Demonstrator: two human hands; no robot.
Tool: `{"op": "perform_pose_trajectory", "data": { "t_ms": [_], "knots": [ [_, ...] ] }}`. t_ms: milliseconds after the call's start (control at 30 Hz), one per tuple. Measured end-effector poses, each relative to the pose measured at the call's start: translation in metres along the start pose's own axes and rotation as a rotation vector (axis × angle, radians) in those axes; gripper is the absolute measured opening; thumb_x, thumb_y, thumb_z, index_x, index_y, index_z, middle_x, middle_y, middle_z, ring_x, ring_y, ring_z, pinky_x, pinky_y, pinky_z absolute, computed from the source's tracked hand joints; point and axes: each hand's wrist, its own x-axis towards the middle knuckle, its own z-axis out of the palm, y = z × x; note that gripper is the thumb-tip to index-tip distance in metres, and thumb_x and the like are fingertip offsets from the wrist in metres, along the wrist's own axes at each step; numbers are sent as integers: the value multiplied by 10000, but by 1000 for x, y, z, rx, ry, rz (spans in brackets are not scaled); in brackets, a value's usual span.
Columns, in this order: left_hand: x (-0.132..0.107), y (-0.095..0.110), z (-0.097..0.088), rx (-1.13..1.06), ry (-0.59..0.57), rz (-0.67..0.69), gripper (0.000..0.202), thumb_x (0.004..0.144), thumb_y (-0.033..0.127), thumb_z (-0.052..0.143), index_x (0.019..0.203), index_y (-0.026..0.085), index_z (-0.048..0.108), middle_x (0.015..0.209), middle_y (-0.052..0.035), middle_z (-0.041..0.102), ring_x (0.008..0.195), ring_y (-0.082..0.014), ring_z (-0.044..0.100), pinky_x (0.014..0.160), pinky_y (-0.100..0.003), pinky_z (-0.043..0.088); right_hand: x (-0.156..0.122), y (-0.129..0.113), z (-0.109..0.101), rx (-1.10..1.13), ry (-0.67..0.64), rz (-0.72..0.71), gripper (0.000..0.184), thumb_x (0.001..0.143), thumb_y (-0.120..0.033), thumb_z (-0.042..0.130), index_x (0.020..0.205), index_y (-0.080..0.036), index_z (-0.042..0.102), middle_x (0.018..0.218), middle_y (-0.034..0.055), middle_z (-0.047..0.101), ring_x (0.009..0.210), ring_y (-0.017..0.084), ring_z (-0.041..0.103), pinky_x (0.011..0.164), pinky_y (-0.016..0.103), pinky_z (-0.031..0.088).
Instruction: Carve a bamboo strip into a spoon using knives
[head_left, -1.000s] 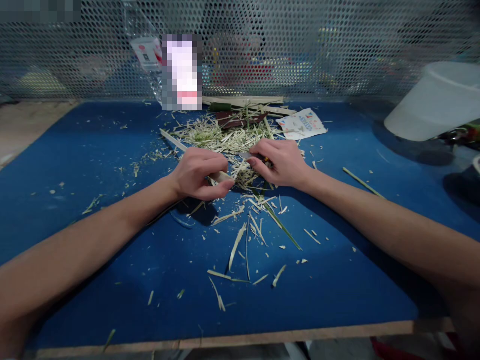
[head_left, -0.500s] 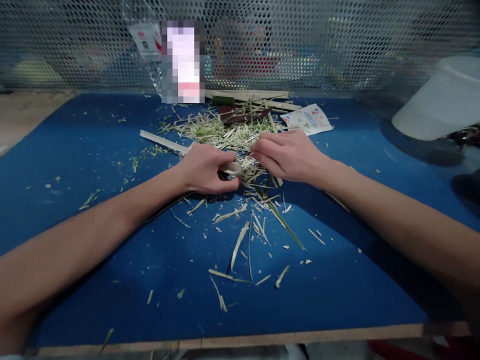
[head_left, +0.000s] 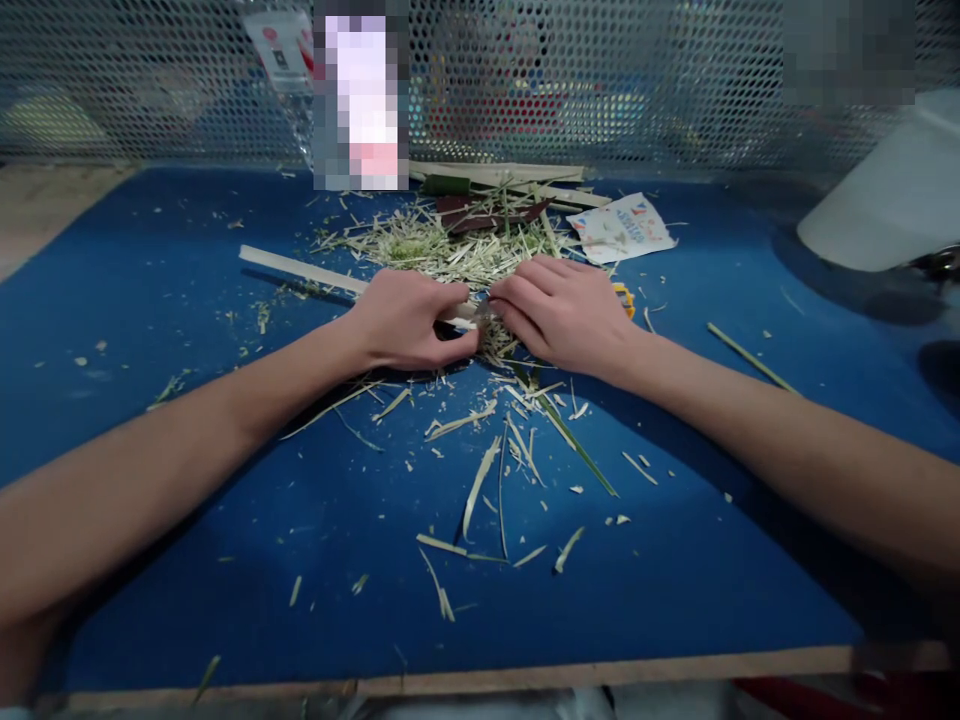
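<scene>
Hands now closer: left hand (head_left: pixel 409 320) grips pale strip (head_left: pixel 300 270); right hand (head_left: pixel 562 315) apparently pinches small blade (head_left: pixel 481 310) against it, above shredded fibres (head_left: pixel 442 255).

A long, flat, pale split-bamboo strip (head_left: pixel 300 270) is gripped near one end by the left hand (head_left: pixel 409 320), its free length lying low and slanting away to the left. A small metal blade (head_left: pixel 480 310) is pinched in the right hand (head_left: pixel 562 315), with most of it hidden by the fingers. The blade is set at the gripped end of the strip, apparently touching it, between the two hands.
</scene>
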Motion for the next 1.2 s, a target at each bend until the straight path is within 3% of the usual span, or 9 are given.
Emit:
{"op": "perform_pose_trajectory", "data": {
  "t_ms": [367,700,1033,1200],
  "knots": [
    [1,0,-2,-32,-57,-24,324,745,477,545,587,210,454,508,5,487,472,-133,406,497,-293,210,-2,4,1,34,27,-43,277,991,-320,360,974,-209,613,873,58,636,841,194,520,723,337,357],
    [-2,-5,0,-60,-54,27,339,776,501,541,621,208,470,543,-8,550,508,-140,461,508,-276,229,-3,6,0,42,11,-69,276,989,-308,375,983,-214,635,878,47,666,859,187,556,724,326,386],
    [-1,-4,-1,-20,-45,40,363,783,522,560,625,206,481,555,-14,579,510,-142,475,489,-273,216,-3,6,3,132,-53,-6,297,986,-339,387,932,-207,648,871,45,685,830,169,574,713,316,375],
    [0,-4,-1,-27,-49,28,355,786,521,558,633,208,489,562,-15,576,507,-147,486,485,-276,210,-3,4,1,140,-9,21,290,980,-332,398,944,-201,654,852,51,674,810,173,575,711,317,381]
  ]
}}
